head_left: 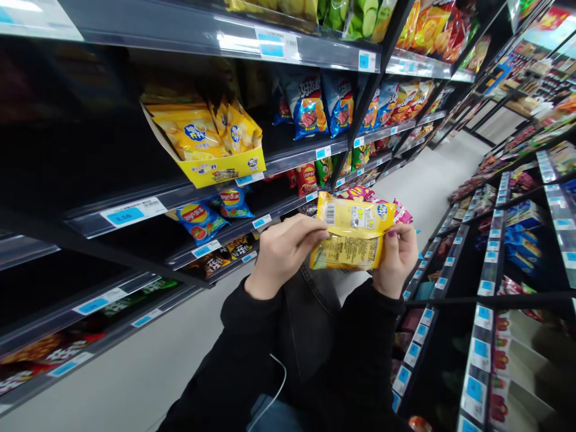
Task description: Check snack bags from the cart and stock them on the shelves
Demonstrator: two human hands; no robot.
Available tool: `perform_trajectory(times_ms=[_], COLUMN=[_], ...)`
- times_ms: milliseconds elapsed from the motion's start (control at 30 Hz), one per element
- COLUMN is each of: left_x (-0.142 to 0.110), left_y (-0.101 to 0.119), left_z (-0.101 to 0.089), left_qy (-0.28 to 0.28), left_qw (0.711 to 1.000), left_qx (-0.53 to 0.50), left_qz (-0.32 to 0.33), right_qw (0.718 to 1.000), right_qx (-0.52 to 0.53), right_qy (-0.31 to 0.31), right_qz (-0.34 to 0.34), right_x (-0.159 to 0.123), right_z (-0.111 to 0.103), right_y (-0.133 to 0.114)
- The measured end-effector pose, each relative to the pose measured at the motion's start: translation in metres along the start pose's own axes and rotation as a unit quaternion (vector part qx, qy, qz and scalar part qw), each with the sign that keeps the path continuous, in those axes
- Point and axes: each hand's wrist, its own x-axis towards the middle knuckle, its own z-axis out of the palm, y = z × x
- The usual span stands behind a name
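Both my hands hold up a small yellow snack packet point(352, 234) in front of me, its printed back with a barcode facing me. My left hand point(281, 252) grips the packet's left edge with thumb and fingers closed. My right hand point(398, 257) grips its right edge, fingers curled round it. Black sleeves cover both arms. Behind the packet a pink and yellow bag point(360, 194) shows at the shelf edge.
Black shop shelves stand on both sides of a pale floor aisle point(432, 180). On the left, a yellow display carton of chip bags point(211, 150) and blue chip bags point(310, 108). Price-tag rails point(132, 213) jut out. The right shelves point(490, 264) hold boxed goods.
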Motion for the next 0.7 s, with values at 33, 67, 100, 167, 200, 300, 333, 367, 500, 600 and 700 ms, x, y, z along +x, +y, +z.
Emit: perform_trajectory(times_ms=[33, 67, 100, 167, 200, 300, 333, 367, 500, 600, 700], left_x=[-0.0003, -0.0003, -0.0002, 0.0007, 0.0013, 0.0019, 0.0016, 0.001, -0.0022, -0.0024, -0.0007], left_y=[0.0001, 0.0002, 0.0003, 0.0007, 0.001, 0.0011, 0.0009, 0.0004, -0.0015, -0.0012, -0.0007], left_z=[0.0005, 0.001, 0.0016, 0.003, 0.0038, 0.0069, 0.008, 0.009, 0.0098, 0.0077, 0.0059], left_qy=[0.003, 0.003, 0.0, -0.009, -0.01, 0.004, 0.01, 0.014, 0.01, -0.004, -0.022], left_qw=[0.999, 0.996, 0.991, 0.98, 0.976, 0.978, 0.981, 0.986, 0.999, 0.999, 0.996], left_qx=[-0.036, -0.071, -0.102, -0.144, -0.155, -0.149, -0.136, -0.119, -0.031, 0.033, 0.085], left_qz=[-0.022, -0.051, -0.083, -0.136, -0.151, -0.149, -0.135, -0.115, -0.019, 0.015, 0.027], right_qw=[1.0, 1.0, 1.0, 1.0, 1.0, 1.0, 1.0, 1.0, 1.0, 0.999, 0.997], right_qx=[0.0, 0.001, 0.005, 0.018, 0.022, 0.014, 0.008, 0.002, -0.019, -0.022, -0.04], right_qy=[0.011, 0.017, 0.02, 0.014, 0.01, 0.006, 0.006, 0.007, -0.008, -0.037, -0.046], right_qz=[0.003, 0.004, 0.004, 0.005, 0.006, 0.01, 0.009, 0.007, -0.008, -0.026, -0.039], right_x=[0.0001, 0.0002, 0.0003, 0.0006, 0.0007, 0.0012, 0.0014, 0.0016, 0.0021, 0.0027, 0.0036], right_z=[0.0, 0.0001, 0.0003, 0.0007, 0.0008, 0.0001, -0.0005, -0.0012, -0.0046, -0.0058, -0.0038], right_y=[0.0003, 0.0007, 0.0013, 0.0032, 0.0043, 0.0072, 0.0077, 0.0081, 0.0083, 0.0085, 0.0068])
